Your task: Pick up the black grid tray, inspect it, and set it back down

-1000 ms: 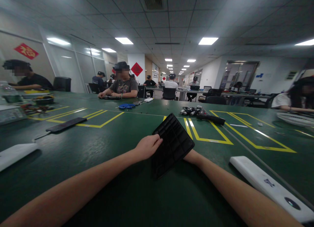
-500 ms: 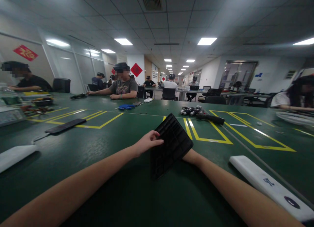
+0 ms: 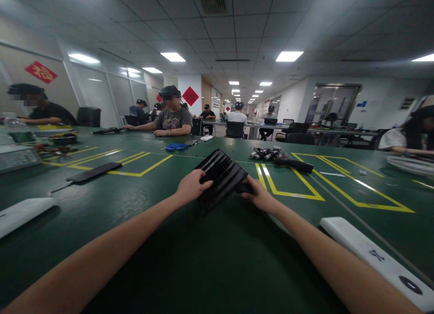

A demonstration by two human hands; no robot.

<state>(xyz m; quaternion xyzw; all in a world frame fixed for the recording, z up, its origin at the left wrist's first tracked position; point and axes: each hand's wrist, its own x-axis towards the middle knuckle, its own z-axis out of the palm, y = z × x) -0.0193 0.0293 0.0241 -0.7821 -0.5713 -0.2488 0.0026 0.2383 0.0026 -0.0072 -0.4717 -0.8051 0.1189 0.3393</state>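
Note:
In the head view a black rectangular plastic panel [image 3: 222,176] with raised ribs on its face is held tilted above the green table. My left hand [image 3: 192,186] pinches its left edge, thumb lying across the ribbed side. At the right edge, my right hand [image 3: 259,194] is closed round a dark part by the corner; whether that part belongs to the panel I cannot tell. The panel hides some of the fingers of both hands.
The green table [image 3: 135,223] bears yellow tape outlines. White devices lie at the left [image 3: 25,214] and right [image 3: 376,260]. A black bar [image 3: 95,173] lies left, a cable bundle [image 3: 266,153] and black handle [image 3: 293,165] beyond. Several people sit around.
The panel has risen and turned, tipping flatter, so its ribs now run slantwise. My right hand has come out from behind it to its right edge; my left hand has shifted left and up.

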